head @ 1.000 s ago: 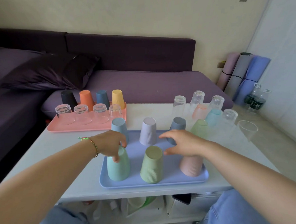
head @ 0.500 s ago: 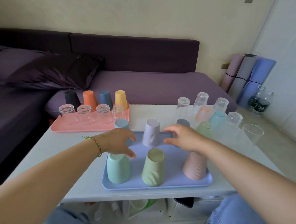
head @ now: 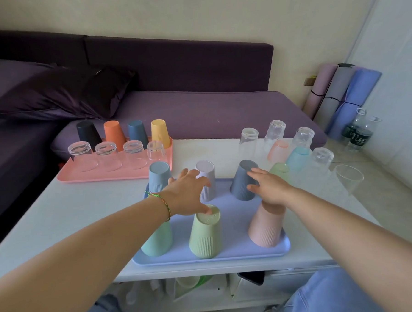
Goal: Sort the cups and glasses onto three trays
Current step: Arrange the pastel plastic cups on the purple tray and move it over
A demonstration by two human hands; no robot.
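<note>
We are lifting both hands off the front cups and reaching back: the left hand [head: 186, 196], fingers spread, is nearing the lilac cup [head: 205, 179]; the right hand [head: 268, 187], open, is touching the grey cup [head: 243, 181] on the blue tray [head: 238, 254]. The back row probably needs straightening.

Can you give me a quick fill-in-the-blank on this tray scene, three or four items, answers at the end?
1. The blue tray holds ____ upside-down cups.
2. The back row of the pink tray runs black, orange, dark blue, then ____.
3. The woven bracelet is on the ____ wrist.
4. The right hand touches the ____ cup.

Answers: six; yellow; left; dark grey
</note>
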